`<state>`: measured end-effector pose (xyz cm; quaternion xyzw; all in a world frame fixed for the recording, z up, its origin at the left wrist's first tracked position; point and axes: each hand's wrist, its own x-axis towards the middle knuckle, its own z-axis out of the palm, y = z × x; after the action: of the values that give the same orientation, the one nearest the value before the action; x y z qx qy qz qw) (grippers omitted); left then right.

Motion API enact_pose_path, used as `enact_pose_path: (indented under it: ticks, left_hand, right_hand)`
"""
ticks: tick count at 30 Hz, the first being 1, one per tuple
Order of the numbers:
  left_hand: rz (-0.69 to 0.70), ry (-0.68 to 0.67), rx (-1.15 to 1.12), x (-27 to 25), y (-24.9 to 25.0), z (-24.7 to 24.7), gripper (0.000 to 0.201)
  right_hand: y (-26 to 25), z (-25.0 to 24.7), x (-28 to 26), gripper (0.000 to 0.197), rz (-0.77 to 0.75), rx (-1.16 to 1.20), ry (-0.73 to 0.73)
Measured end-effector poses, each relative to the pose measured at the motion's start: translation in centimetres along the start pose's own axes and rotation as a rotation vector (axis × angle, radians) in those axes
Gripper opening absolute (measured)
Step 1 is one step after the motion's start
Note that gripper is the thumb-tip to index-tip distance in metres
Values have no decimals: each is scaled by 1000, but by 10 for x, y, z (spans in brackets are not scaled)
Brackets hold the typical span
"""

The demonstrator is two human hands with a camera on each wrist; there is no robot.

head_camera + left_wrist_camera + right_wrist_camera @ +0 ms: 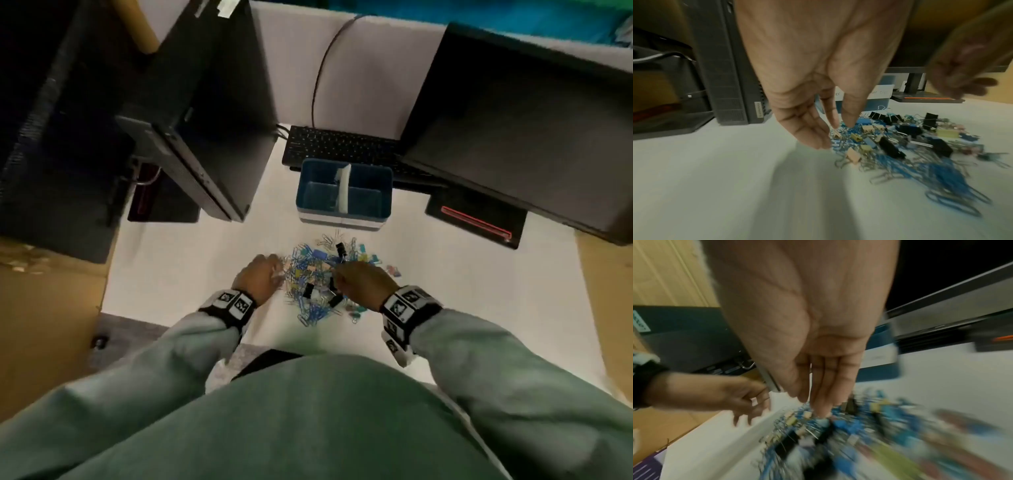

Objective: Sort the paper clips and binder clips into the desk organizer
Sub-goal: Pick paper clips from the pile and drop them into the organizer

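A mixed pile of blue and silver paper clips and black and pastel binder clips (320, 277) lies on the white desk. Behind it stands the blue desk organizer (325, 216), split in two by a white divider (344, 192). My left hand (270, 274) hovers at the pile's left edge. In the left wrist view the left hand (835, 129) has relaxed fingers over the clips (900, 146) and holds nothing. My right hand (342, 274) reaches into the pile's middle. The right wrist view is blurred; there the right hand (816, 404) has straight fingers touching the clips (838, 426).
A dark computer tower (205, 137) stands at the left. A keyboard (342, 147) sits behind the organizer. A monitor (513, 120) overhangs the right side above its base (476, 219). Brown cardboard (41, 325) borders the desk on the left.
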<state>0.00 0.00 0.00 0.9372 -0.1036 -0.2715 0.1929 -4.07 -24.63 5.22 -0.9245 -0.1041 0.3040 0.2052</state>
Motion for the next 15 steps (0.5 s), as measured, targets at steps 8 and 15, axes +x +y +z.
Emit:
enact_pose_path:
  ticks: [8, 15]
  left_hand:
    - [-87, -16, 89, 51, 21, 1, 34]
    - [114, -18, -13, 58, -20, -3, 10]
  right_hand:
    - [-20, 15, 97, 37, 42, -220, 115]
    - [29, 25, 79, 34, 76, -267, 107]
